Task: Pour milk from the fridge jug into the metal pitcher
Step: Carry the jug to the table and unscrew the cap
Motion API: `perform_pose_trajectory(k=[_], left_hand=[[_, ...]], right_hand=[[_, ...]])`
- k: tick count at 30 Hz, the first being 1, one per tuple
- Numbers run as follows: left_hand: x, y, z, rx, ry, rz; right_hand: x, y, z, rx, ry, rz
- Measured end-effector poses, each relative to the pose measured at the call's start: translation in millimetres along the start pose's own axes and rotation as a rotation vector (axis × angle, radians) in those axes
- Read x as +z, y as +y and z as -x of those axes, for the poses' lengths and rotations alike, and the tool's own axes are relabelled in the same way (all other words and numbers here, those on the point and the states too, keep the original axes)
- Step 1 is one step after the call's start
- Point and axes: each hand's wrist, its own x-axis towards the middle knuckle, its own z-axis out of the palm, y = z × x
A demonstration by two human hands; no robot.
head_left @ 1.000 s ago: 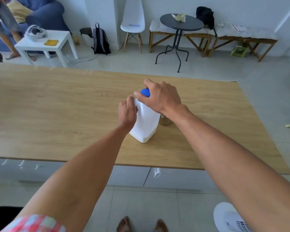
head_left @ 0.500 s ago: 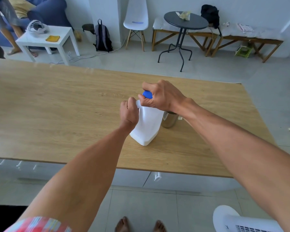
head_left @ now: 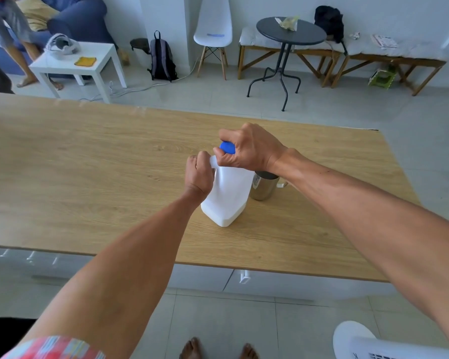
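Note:
A white plastic milk jug stands upright on the wooden table. My left hand is closed around the jug's handle on its left side. Over the top of the jug, my right hand grips the blue cap, which shows only partly between the fingers. The metal pitcher stands just right of the jug, close behind it, with its rim partly hidden by my right wrist.
Beyond the table's far edge stand a round dark table, a white chair, a wooden bench and a white side table. A person's legs show at far left. A white fan sits by my feet.
My right hand has turned on the blue cap, with the wrist rotated and the fingers shifted around it. The pitcher has come more into view behind my wrist. The left hand has stayed on the handle.

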Motion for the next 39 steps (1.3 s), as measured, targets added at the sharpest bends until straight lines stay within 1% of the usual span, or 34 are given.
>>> perform_pose_trajectory(k=[3,6,9,12,18,21,23,25,26,28,32,33,35,37,39], left_hand=[[-1,-2,-6,0.04,-0.008,-0.069],[-1,1,-3,0.113,0.027,-0.132],[3,-3,2,0.103,0.026,-0.071],[2,-4,5,0.077,0.04,-0.075],[3,-7,-4,0.126,0.063,-0.153],[2,-8,-3,0.099,0.075,-0.119],[2,-7,-4,0.109,0.078,-0.154],[2,-7,-4,0.119,0.07,-0.158],[2,-6,-4,0.104,0.068,-0.135],[1,-8,-6,0.082,0.057,-0.122],[1,-11,-8,0.094,0.066,-0.158],[0,-11,-8,0.101,0.071,-0.165],[-1,-12,-9,0.128,0.069,-0.183],[-1,-11,-11,0.125,0.061,-0.172],[0,-9,-9,0.113,0.061,-0.155]], right_hand=[[-1,-2,1,-0.038,-0.01,0.001],[-3,-8,2,-0.065,-0.082,0.037],[-13,-10,7,-0.037,-0.161,0.09],[-26,-13,8,0.03,-0.303,0.102],[-58,-29,-13,0.148,-0.627,0.051],[-67,-39,-20,0.2,-0.7,0.014],[-67,-41,-21,0.29,-0.675,0.008],[-64,-41,-22,0.415,-0.607,0.122],[-61,-41,-22,0.434,-0.574,0.204],[-55,-40,-21,0.393,-0.546,0.27],[-69,-49,-23,0.322,-0.612,0.198],[-75,-49,-23,0.321,-0.602,0.162],[-83,-43,-18,0.362,-0.502,0.014],[-83,-29,-6,0.433,-0.327,-0.234],[-75,-13,16,0.514,-0.113,-0.516]])
